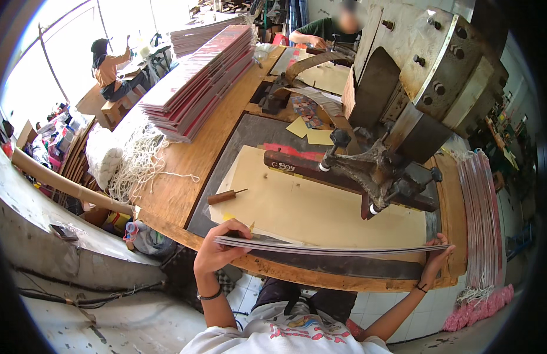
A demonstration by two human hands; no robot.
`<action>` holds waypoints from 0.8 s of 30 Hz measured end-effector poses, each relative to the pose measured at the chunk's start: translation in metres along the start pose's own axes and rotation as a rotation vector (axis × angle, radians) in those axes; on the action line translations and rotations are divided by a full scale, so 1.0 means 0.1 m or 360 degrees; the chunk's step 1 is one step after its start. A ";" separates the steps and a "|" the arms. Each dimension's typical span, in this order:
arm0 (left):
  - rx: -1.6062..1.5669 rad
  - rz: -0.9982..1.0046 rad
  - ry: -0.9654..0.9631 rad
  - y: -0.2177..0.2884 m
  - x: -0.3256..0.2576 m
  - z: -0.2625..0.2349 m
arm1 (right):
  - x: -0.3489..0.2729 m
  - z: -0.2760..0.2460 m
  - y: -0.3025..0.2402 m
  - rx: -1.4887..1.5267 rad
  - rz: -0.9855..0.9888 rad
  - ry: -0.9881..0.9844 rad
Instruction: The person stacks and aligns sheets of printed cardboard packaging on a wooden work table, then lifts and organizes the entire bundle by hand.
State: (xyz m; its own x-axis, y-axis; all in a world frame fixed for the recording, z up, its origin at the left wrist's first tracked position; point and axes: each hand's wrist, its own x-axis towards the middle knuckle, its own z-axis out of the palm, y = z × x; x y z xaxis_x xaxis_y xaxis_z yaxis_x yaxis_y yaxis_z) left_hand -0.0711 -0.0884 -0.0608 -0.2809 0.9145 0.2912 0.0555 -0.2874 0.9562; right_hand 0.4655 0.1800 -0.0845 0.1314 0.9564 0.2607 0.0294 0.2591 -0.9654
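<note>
Between my two hands I hold a thin stack of flat sheets (332,251), seen almost edge-on above the near side of the table. My left hand (221,245) grips its left end, thumb below and fingers on top. At the opposite end, my right hand (438,252) is closed around the edge. Beyond the stack lies a cream board (309,203) on the dark press bed. A wooden-handled awl (223,197) rests on that board's left part. Over the board's far side hangs a dark metal bar (314,170) of the press, clear of my hands.
A heavy metal press head (427,88) stands over the right of the wooden table (193,186). A tall stack of red-edged sheets (196,82) and tangled white string (137,162) lie left. More corded sheets (481,218) hang right. A co-worker (329,32) is across the table.
</note>
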 end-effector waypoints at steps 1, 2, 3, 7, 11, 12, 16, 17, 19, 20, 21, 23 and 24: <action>-0.0030 -0.0023 0.0028 -0.02 -0.02 0.00 | 0.02 -0.04 0.02 -0.0019 0.0007 -0.0009; -0.0061 -0.0047 0.0055 -0.03 -0.03 0.00 | 0.04 -0.07 0.03 -0.0038 0.0014 -0.0017; -0.0115 -0.0046 0.0075 -0.05 -0.04 0.01 | 0.03 -0.02 0.02 0.0017 0.0022 0.0054; -0.0302 0.0012 0.0146 -0.05 -0.02 0.05 | 0.03 -0.06 0.09 0.0011 -0.0090 0.0101; -0.0440 -0.0026 0.0225 -0.04 0.01 0.08 | 0.04 -0.12 0.09 0.0051 -0.0106 -0.0069; -0.0382 -0.0033 0.0177 -0.05 -0.01 0.05 | 0.02 -0.11 0.08 0.0067 -0.0065 -0.0031; -0.0366 0.0024 0.0174 -0.04 0.00 0.07 | -0.02 0.04 0.00 0.0147 0.0005 0.0134; -0.0412 0.0047 0.0224 -0.02 0.00 0.10 | -0.03 0.06 0.00 0.0170 0.0012 0.0177; -0.0080 -0.0054 0.0067 -0.06 -0.03 -0.05 | 0.02 -0.07 0.09 0.0148 -0.0039 0.0117; 0.0087 -0.0106 -0.0015 -0.08 -0.03 -0.10 | 0.03 -0.16 0.13 0.0136 -0.0061 0.0089; 0.0116 0.0012 -0.0034 -0.08 -0.03 -0.10 | 0.02 -0.15 0.12 0.0153 -0.0004 0.0054; 0.0184 0.0249 -0.0080 -0.04 -0.01 -0.09 | -0.01 -0.04 -0.01 0.0197 0.0114 -0.0011; 0.0202 0.0211 -0.0067 -0.04 -0.01 -0.09 | -0.01 -0.01 -0.02 0.0184 0.0097 0.0033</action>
State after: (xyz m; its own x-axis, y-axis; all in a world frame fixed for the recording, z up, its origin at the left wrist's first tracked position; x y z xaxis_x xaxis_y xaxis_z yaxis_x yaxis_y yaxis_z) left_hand -0.0795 -0.0904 -0.0646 -0.2228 0.8829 0.4134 0.2104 -0.3706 0.9047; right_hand 0.4664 0.1784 -0.0827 0.1500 0.9682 0.2002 -0.0938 0.2156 -0.9720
